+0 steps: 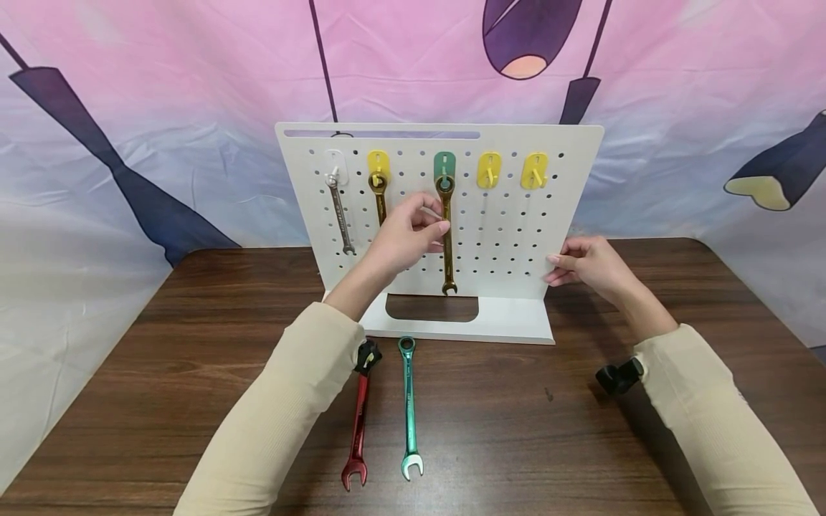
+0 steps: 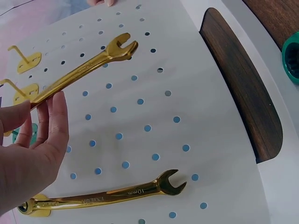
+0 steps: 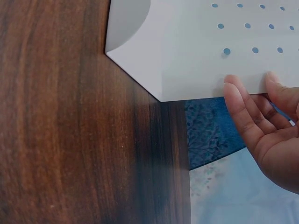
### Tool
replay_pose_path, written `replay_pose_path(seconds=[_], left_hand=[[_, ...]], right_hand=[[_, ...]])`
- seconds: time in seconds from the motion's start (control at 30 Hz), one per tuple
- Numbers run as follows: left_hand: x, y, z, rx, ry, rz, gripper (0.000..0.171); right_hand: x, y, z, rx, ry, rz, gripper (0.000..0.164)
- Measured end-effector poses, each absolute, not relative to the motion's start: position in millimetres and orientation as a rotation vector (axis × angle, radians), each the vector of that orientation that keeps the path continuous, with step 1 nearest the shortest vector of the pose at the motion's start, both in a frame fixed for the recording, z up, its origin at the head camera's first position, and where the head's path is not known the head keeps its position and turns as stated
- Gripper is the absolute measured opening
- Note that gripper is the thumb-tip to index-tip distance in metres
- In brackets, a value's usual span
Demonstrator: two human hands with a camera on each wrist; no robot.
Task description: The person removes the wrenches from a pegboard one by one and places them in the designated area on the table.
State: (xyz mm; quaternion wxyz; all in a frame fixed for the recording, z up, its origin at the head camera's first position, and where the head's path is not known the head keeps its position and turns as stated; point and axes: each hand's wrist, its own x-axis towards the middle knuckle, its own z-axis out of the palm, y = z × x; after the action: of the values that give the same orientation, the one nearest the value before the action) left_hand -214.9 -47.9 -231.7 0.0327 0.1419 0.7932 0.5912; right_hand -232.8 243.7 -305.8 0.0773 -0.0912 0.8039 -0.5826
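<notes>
My left hand (image 1: 408,236) pinches a gold wrench (image 1: 448,247) by its shaft, thumb against fingers, in front of the white pegboard (image 1: 542,137). The wrench hangs with its open end down; its ring end is at the green hook (image 1: 444,159). Whether the ring bears on the hook I cannot tell. In the left wrist view the hand hides that ring end. At the board's right edge my right hand (image 1: 594,266) grips the rim between thumb and fingers. A second gold wrench (image 2: 107,197) hangs on a yellow hook (image 1: 378,159), partly behind my left hand.
A small silver wrench (image 1: 340,215) hangs from a white hook (image 1: 335,161) at far left. Two yellow hooks (image 1: 489,170) on the right hold nothing. On the wooden table (image 1: 516,430) lie a red wrench (image 1: 358,423) and a green wrench (image 1: 409,401), near the left forearm.
</notes>
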Motion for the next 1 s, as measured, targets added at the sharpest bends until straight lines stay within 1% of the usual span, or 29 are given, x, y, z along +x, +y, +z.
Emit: replay_pose_path(seconds=[0.27, 1.0], left_hand=[[-211, -50, -233, 0.461, 2.463, 1.806, 0.012], [-201, -51, -226, 0.476, 2.39, 1.878, 0.013]], right_hand=[[-232, 245, -307, -0.265, 2.411, -1.746, 0.026], [-233, 245, -306, -0.265, 2.417, -1.733, 0.027]])
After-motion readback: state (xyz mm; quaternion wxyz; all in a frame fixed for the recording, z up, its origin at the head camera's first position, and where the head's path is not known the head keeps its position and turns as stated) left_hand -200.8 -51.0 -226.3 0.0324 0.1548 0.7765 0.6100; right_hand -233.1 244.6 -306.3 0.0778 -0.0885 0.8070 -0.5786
